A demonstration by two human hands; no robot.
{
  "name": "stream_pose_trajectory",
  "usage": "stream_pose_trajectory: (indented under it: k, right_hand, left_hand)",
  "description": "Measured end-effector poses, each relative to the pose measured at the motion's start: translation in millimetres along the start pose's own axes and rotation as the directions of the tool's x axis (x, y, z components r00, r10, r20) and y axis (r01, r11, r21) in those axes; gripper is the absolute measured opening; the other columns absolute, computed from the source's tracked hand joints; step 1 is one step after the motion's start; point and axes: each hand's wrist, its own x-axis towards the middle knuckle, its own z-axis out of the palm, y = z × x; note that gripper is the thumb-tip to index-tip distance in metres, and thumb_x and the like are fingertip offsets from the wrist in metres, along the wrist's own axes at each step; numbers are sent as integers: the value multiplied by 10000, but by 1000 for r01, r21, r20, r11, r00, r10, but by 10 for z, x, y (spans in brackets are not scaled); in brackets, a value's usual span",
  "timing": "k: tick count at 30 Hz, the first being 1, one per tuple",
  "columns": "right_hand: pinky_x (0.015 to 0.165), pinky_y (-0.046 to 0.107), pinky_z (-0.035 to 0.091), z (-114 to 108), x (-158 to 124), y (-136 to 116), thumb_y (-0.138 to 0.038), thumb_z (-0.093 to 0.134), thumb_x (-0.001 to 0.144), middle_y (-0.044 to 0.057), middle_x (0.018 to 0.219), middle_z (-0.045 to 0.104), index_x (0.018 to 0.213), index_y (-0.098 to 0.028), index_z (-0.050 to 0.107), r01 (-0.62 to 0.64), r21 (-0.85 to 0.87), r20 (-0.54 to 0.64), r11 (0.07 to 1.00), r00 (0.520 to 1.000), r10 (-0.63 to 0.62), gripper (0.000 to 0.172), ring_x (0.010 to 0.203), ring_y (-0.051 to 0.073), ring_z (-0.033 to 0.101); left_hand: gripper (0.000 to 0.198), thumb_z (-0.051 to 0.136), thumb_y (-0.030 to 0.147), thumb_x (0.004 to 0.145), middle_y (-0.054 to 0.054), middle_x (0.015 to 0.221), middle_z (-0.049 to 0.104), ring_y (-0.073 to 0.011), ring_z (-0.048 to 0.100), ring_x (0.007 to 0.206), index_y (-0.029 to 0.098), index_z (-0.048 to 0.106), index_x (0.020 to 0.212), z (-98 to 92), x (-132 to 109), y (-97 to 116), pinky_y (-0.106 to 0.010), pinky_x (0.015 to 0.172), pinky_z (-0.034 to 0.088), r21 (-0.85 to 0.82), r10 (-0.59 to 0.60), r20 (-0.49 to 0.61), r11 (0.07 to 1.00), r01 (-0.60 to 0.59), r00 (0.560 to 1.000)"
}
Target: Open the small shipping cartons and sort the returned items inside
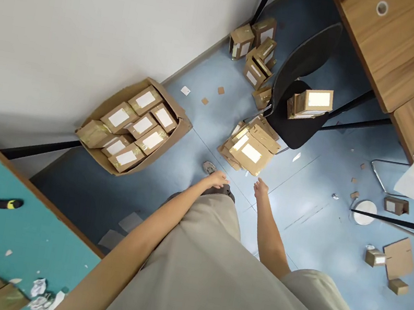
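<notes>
My left hand (219, 179) hangs in front of my grey shirt, above my shoe, its fingers loosely bent and nothing in them. To its right, my right hand (261, 188) is held out over the blue floor, fingers slightly curled and apart, also without anything in it. Just beyond both hands lies a stack of flattened cardboard boxes (270, 143) with white labels; neither hand appears to touch it. Farther left, a large open carton (186, 126) against the wall holds several small labelled boxes (142, 124).
A black chair (294, 132) carries small boxes (318, 99). More boxes (242, 42) lie by the wall. A wooden table (391, 48) is at upper right, a teal-topped table (65, 263) at lower left with a yellow-black cutter (4, 203). Cardboard scraps (399, 258) litter the floor.
</notes>
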Motion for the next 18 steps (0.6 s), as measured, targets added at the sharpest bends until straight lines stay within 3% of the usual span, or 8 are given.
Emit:
stream_pose_trajectory:
  k: [4,7,13,18]
  right_hand:
    - [926,298,655,7,-81,89,-280,840,825,-29,759,729,826,-249,673,-85,-111,12,990,996,87,170,801,154,757]
    - [997,345,647,217,-173,88,-292,882,805,-2,802,777,825,-241,691,-80,-209,108,975,989,104,199,825,169,783]
    - [1010,361,639,1050,-471,4,-304,941,769,39,882,848,877,-222,736,49,-426,369,903,921,124,246,855,185,806]
    - [1045,361,623,1896,-967,16,-301,962,746,50,950,860,919,-202,783,257,-558,579,789,801,148,267,872,182,811]
  left_hand:
    - [364,1022,289,684,-57,853,820,-233,803,857,203,765,927,-278,-178,-160,-262,757,587,-85,40,-7,996,-41,999]
    - [387,1045,313,636,-69,870,826,-217,781,799,215,782,902,-556,-382,-299,-275,736,580,-241,103,-72,963,-118,992]
    - [484,1068,363,603,-50,835,790,-192,731,790,200,840,998,-1035,-871,-788,-299,778,582,-543,158,-331,775,-325,930]
    - [512,1024,375,644,-4,800,721,-140,651,713,169,845,1077,-1284,-1356,-1476,-285,756,539,-708,56,-558,488,-511,828]
